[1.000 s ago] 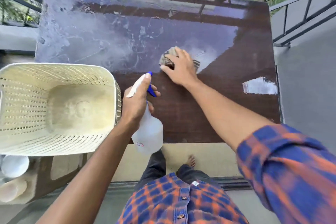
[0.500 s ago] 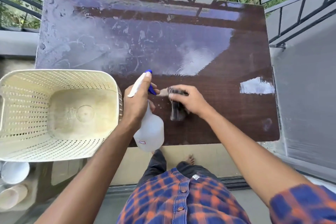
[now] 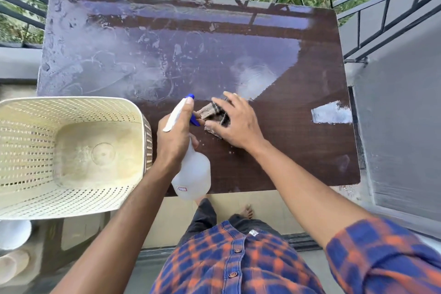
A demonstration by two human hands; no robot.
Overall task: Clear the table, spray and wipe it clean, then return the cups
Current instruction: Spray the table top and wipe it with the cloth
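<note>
Cups (image 3: 13, 234): lower left corner, below the basket and off the table; a white one and a tan one, both blurred and partly cut off by the frame edge.
Basket (image 3: 100, 200): cream, perforated walls, nothing inside; sits just beside the table's left near corner, its right wall overlapping the table edge from this view.
Table (image 3: 298, 150): dark brown top. Far and left portions carry a pale hazy film with ring marks and streaks; the near right portion looks dark and glossy. A bright reflection patch lies near the right edge.
Left hand (image 3: 175, 136): fingers curled around the neck of the spray bottle, index finger laid along the top of the spray head; thumb side hidden, cannot tell its position.
Spray bottle (image 3: 193, 176): translucent white body with a small label, white head, blue nozzle tip and trigger; held tilted over the table's near edge, nozzle toward the far side, just beside the cloth.
Cloth (image 3: 211, 113): brownish, bunched, lying on the table at centre near the boundary of the hazy film, mostly covered by the right hand.
Right hand (image 3: 235, 124): palm down, fingers spread and pressing flat on the cloth.
Railing (image 3: 381, 7): dark metal bars beyond the table's far and right sides, foliage behind.
</note>
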